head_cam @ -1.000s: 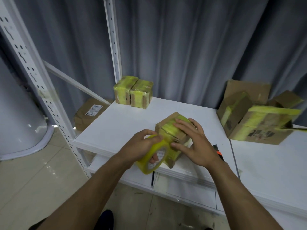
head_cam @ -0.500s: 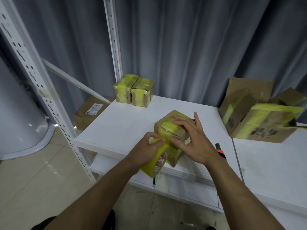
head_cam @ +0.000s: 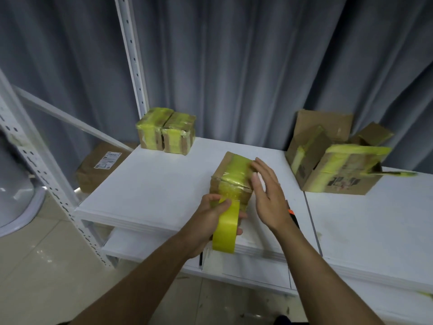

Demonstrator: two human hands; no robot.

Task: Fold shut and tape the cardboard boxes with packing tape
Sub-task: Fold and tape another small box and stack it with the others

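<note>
A small cardboard box (head_cam: 230, 171) wrapped in yellow tape stands near the front of the white table (head_cam: 159, 184). My left hand (head_cam: 210, 214) grips a roll of yellow packing tape (head_cam: 226, 228) just in front of the box, and a strip of tape runs from the roll up onto the box's near face. My right hand (head_cam: 269, 195) lies against the box's right side with its fingers straight.
Two taped small boxes (head_cam: 167, 133) sit at the table's back left. Larger open cardboard boxes (head_cam: 332, 165) stand at the back right. An orange-and-black cutter (head_cam: 293, 214) lies behind my right wrist. A white shelf post (head_cam: 133, 59) rises at the back; a brown box (head_cam: 100, 165) sits on the floor.
My left hand has pulled the tape roll down and toward me, drawing tape over the box's near face. My right hand has slid from the box top to its right side, fingers straightened.
</note>
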